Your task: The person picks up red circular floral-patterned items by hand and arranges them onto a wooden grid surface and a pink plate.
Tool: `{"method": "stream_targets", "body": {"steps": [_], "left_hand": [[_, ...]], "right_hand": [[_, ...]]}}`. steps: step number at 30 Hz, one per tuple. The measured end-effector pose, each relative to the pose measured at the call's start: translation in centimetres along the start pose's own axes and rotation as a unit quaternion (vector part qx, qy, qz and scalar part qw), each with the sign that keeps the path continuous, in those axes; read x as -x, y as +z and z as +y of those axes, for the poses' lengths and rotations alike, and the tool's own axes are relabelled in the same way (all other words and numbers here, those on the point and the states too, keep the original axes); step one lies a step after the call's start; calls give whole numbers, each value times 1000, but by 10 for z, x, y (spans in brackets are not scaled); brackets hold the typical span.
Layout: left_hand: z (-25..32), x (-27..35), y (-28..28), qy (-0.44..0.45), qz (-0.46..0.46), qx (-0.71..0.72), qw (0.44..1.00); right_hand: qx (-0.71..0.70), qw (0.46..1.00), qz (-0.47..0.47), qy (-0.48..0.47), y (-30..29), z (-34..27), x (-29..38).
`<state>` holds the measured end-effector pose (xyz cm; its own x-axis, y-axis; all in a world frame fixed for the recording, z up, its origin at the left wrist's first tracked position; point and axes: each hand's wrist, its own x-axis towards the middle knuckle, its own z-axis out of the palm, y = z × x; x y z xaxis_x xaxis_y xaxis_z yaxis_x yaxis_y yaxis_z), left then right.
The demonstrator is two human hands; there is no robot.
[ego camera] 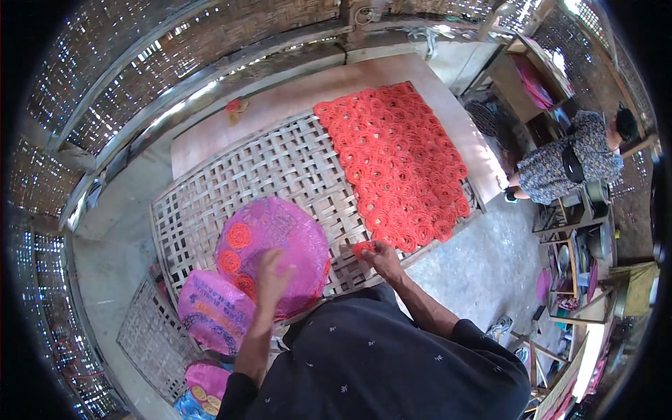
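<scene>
My right hand (382,258) pinches a red coiled round (362,249) at the near edge of a woven bamboo tray (252,168). Beside it, many similar red rounds (399,163) lie packed and overlapping over the tray's right part. My left hand (274,281) is above a round pink surface (302,236) with printed patterns, its fingers apart. Several red rounds (239,235) lie along the left side of that pink surface, partly hidden by my left hand. What the pink surface covers cannot be told.
A pale board (294,86) lies under the tray. Pink printed bundles (215,310) and another woven panel (155,336) are at lower left. A person in a patterned garment (575,155) is at the right, near shelves (572,262). A small red-and-yellow thing (235,110) lies on the board.
</scene>
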<state>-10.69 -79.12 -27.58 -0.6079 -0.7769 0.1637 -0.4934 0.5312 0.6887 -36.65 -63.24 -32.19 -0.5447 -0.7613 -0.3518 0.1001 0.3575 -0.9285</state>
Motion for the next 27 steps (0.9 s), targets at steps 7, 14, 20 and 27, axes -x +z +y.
{"method": "stream_targets", "body": {"steps": [7, 14, 20, 27], "left_hand": [[-97, -3, -46, -121, 81, -292, 945], [-116, 3, -47, -107, 93, -284, 948], [-107, -1, -55, -45, 154, -345, 925], [-89, 18, -69, 17, 103, -265, 958]], "right_hand": [[39, 995, 93, 23, -57, 23, 11], [332, 921, 198, -35, -64, 14, 25], [359, 899, 247, -40, -69, 8, 30], [330, 898, 261, -131, -51, -17, 18]]}}
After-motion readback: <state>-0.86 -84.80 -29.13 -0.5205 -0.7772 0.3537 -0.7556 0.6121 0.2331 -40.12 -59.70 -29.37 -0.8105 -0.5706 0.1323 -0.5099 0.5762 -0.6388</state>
